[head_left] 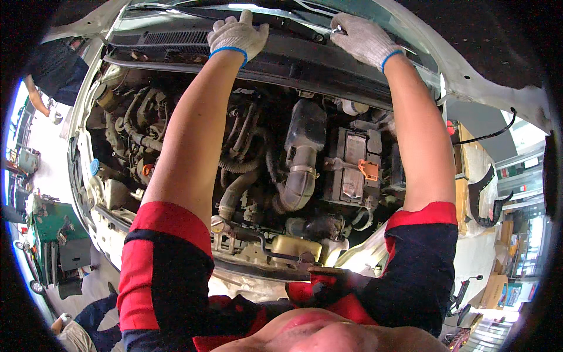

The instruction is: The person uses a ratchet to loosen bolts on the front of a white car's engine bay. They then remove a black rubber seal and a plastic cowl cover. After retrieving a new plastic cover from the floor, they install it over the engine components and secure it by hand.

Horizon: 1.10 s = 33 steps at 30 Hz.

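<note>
My left hand (239, 37), in a white knit glove with a blue cuff, reaches to the base of the windshield. Its fingers are apart and seem to rest at the edge of the black cowl panel (281, 56); nothing shows in it. To the right, my right hand (365, 42), gloved the same way, is closed around a shiny metal tool (338, 29). Only the tool's end sticks out past the fingers, so its exact kind is hidden. Just left of that end is a round wiper pivot (318, 37) on the cowl.
Below my arms lies the engine bay, with a battery (353, 167), a black air intake duct (306, 126) and hoses. A person's arm (38, 97) shows at the left, another person (82, 331) at lower left. A green tool cabinet (56, 226) stands left of the car.
</note>
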### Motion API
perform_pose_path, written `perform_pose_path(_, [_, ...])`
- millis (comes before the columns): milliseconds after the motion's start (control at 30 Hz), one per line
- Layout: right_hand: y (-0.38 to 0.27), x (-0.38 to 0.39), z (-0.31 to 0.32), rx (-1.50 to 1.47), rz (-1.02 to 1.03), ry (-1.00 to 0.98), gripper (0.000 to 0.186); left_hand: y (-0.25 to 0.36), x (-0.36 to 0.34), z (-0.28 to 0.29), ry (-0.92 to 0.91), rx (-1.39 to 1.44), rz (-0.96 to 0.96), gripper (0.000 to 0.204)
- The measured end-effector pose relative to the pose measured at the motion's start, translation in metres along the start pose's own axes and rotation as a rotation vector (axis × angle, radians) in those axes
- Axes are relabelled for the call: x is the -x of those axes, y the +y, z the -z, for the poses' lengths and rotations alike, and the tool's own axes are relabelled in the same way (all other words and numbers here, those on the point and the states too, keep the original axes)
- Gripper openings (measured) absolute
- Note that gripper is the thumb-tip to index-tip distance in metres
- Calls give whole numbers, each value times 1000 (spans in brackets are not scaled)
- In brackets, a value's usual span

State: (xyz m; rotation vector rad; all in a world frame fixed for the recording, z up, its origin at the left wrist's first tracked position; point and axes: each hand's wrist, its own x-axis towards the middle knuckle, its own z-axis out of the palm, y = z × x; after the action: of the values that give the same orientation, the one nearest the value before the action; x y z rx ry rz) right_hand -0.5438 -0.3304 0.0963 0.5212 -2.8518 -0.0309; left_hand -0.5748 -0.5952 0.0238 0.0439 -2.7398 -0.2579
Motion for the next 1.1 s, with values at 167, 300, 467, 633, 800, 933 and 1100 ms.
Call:
perform_pose_path(167, [3,-29,-19,224,126,-58,30,1,-3,8,-159,-23,14,68])
perform_pose_path(300, [-17,-49,-15,429,265,-159,20,-5,7,27,-103,74,-14,79])
perform_pose_path(467, [-29,-56,-10,586,390,-220,29,-14,10,29,-111,172,-52,79])
perform_pose_path(633, [-29,-58,-14,-179,-436,-475,29,-20,8,23,-93,189,-70,79])
perform_pose_path(800, [-44,-71,-8,972,553,-282,31,-21,8,20,-98,205,-78,79])
perform_pose_path(933, [-53,-74,-11,654,-50,-433,34,-20,8,18,-73,191,-82,78])
perform_pose_path(1100, [-37,-84,-18,782,294,-268,23,-20,9,20,-80,199,-77,78])
